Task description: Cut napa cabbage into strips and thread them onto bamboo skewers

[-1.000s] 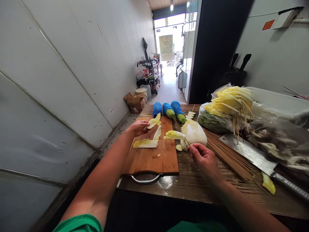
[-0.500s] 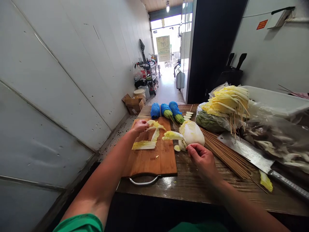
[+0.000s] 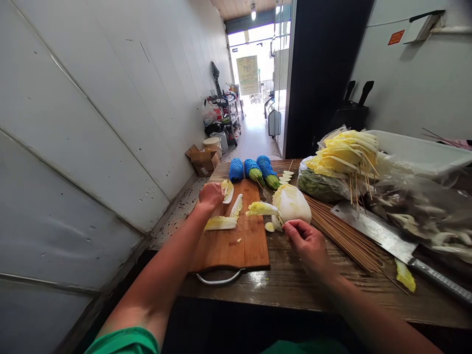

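Above the far part of the wooden cutting board [image 3: 243,255], my left hand [image 3: 211,195] is closed on a napa cabbage leaf [image 3: 228,192]. Two more cut leaf strips, one lying crosswise [image 3: 221,223] and one slanted [image 3: 236,205], rest on the board below it. My right hand [image 3: 304,238] pinches the end of a skewer, mostly hidden by the fingers, with a folded cabbage leaf [image 3: 261,209] threaded on it. Just behind that hand sits a pale napa cabbage [image 3: 292,202], and a small pale slice [image 3: 270,226] lies beside it.
Bundled bamboo skewers [image 3: 344,236] and a cleaver [image 3: 383,233] lie to the right. Skewered yellow leaves [image 3: 346,152] are piled on a bag of greens [image 3: 315,184]. Mushrooms in a plastic bag [image 3: 424,211] are further right. Squashes in blue netting [image 3: 254,169] stand at the back.
My left hand has turned over, and the leaf in it has swung from lying flat to hanging more upright. My right hand and its skewer have barely moved.
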A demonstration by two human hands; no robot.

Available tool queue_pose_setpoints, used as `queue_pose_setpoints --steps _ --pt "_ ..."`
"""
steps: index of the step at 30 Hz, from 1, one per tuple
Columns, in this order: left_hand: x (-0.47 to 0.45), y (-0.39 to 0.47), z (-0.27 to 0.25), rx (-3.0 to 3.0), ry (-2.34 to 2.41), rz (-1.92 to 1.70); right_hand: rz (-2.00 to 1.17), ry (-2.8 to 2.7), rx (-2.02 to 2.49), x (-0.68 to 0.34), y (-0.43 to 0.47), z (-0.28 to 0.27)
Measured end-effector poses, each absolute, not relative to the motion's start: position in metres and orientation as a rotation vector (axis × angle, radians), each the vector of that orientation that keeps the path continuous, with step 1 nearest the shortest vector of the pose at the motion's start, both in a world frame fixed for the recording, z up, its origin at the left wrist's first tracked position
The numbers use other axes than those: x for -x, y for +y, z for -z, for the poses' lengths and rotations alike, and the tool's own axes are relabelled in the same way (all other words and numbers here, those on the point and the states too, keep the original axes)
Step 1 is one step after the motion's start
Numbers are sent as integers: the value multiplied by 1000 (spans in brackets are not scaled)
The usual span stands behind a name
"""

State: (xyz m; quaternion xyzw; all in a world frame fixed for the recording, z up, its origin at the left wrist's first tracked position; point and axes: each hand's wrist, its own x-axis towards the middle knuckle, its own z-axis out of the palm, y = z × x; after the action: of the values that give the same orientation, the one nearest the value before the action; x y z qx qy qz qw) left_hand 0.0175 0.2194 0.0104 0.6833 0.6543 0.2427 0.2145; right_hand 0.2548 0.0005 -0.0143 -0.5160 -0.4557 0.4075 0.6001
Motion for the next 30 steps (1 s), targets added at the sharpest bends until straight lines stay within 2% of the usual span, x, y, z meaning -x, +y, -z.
queue_pose_setpoints --steps 4,8,19,23,26,30 --pt "-28 218 -9 -1820 1963 -629 -932 -1068 1200 -255 1 15" --pt "-28 211 -10 -1718 1917 -619 -930 -1068 1195 -255 0 14" --pt "-27 139 -35 -1225 1344 -798 -801 -1156 1225 -253 -2 13" --pt "-13 104 -39 -947 1151 -1015 -655 -1206 1260 -251 -6 14" --pt "2 86 -32 -917 1228 -1144 -639 -1197 1249 -250 -7 15" --pt "14 74 -19 -1182 1440 -961 -690 -1184 1249 -251 -6 15"
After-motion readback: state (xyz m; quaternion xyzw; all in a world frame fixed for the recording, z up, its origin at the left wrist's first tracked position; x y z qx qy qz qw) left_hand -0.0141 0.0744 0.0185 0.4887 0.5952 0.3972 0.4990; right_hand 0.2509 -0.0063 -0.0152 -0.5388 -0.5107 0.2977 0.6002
